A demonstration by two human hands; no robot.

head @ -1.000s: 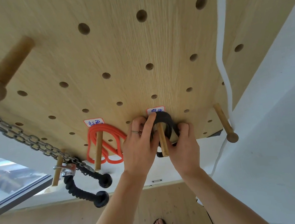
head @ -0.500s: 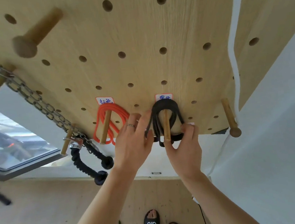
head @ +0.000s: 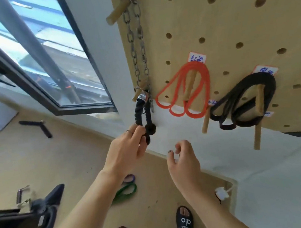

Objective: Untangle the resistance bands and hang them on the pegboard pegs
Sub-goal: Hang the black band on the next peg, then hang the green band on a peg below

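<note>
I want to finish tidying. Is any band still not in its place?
Yes. A green band and a purple band lie on the floor, while the red band and black band hang on pegs.

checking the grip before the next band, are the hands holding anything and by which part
The left hand grips the black rope handle hanging from the chain, at its lower knobbed end. The right hand holds nothing, its fingers loosely curled.

- pegboard point(head: 229, 20), upper right of the frame: pale wood, matt, fine grain.
- pegs point(head: 260, 101): bare turned wood, matt.
- chain point(head: 135, 46), top centre: dull grey metal links.
- rope handle point(head: 139, 115): black braided cord, rough.
- red band point(head: 195, 82) and black band point(head: 241, 92): smooth matt rubber.
- labels point(head: 196, 58): white paper.
- floor point(head: 72, 156): pale wood, matt.
</note>
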